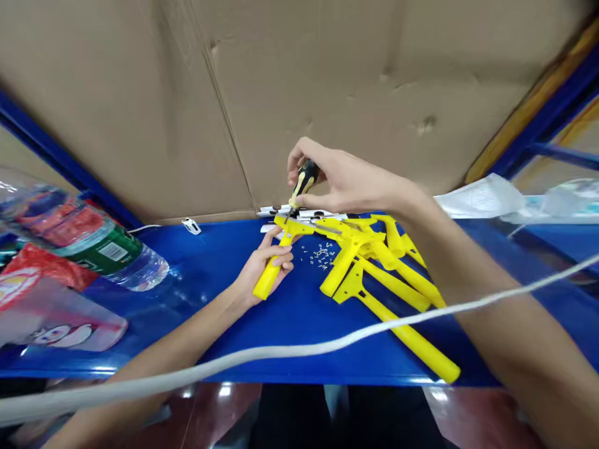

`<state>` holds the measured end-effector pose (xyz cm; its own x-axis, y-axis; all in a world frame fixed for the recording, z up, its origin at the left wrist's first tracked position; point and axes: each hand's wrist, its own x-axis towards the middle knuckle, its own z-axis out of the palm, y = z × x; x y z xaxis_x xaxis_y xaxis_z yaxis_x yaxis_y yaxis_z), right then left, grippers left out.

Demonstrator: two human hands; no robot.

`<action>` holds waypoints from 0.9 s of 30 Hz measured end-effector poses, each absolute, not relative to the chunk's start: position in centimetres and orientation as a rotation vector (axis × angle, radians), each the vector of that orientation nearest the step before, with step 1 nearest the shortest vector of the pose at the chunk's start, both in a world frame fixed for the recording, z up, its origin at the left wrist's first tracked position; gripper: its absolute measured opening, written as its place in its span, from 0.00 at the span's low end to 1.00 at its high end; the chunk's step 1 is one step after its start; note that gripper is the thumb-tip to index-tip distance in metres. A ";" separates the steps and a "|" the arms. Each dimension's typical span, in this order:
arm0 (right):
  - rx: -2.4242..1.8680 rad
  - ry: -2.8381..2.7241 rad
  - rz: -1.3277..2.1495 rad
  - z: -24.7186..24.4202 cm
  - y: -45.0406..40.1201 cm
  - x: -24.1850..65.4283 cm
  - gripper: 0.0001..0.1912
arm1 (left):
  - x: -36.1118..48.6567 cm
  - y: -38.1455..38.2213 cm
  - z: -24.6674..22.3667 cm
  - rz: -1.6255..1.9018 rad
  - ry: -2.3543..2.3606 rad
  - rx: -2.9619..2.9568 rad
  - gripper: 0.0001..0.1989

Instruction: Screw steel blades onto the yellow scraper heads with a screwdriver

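Observation:
My left hand [264, 265] is wrapped round the handle of a yellow plastic scraper [267, 279], holding it tilted above the blue table. My right hand [322, 174] grips a screwdriver [304, 181] with a black and pale yellow handle. The screwdriver points down at the scraper's head; whether its tip sits on a screw is too small to tell. Several small screws [322, 254] lie scattered on the table just right of my left hand. Beside them is a pile of more yellow scrapers [369, 249], partly behind my right forearm.
White strips with black marks [309, 215] lie at the cardboard wall [290, 93]. A plastic bottle [107, 240] and a printed cup [70, 318] are at the left. A white cable [281, 352] crosses in front of the table [210, 249]. Clear plastic bags [486, 198] lie at right.

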<state>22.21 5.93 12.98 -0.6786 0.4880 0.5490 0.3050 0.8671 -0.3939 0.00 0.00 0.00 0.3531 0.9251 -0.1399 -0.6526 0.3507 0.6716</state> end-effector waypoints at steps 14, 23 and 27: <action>-0.568 -2.414 0.254 12.6 6.4 21.7 0.15 | -0.1 0.2 -0.5 1.098 0.589 0.551 0.30; -0.536 -2.383 0.354 11.9 6.8 21.0 0.15 | -0.1 0.4 -0.3 1.146 0.635 0.564 0.31; -0.610 -2.296 0.256 10.8 7.2 20.7 0.16 | -0.1 0.4 -0.5 1.162 0.643 0.582 0.33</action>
